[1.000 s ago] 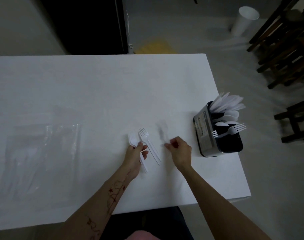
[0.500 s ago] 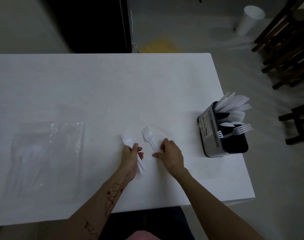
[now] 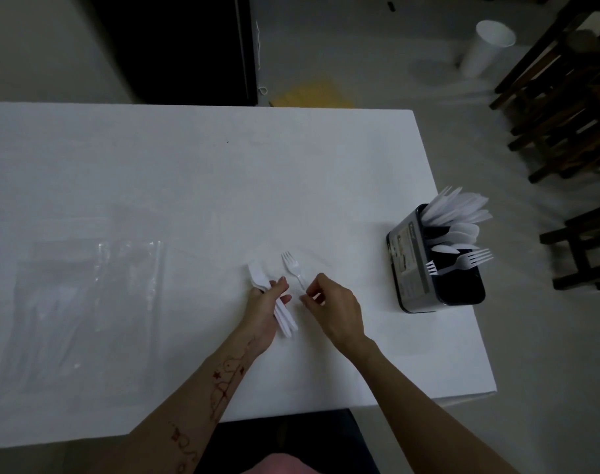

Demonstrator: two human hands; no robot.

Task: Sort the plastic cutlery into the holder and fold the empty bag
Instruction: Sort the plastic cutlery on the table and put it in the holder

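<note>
White table (image 3: 189,172): a bunch of cutlery (image 3: 261,280) is gripped by the left hand (image 3: 266,311), while a fork (image 3: 292,270) is pinched at its handle by the right hand (image 3: 338,311). It is best lifted by the handle and stood with the forks in the holder (image 3: 411,268)

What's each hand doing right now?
Left hand: holding a bundle of white cutlery.
Right hand: pinching the lone fork by its handle.

Bare table (image 3: 343,206) lies open toward the holder (image 3: 413,268) at its right edge.
</note>
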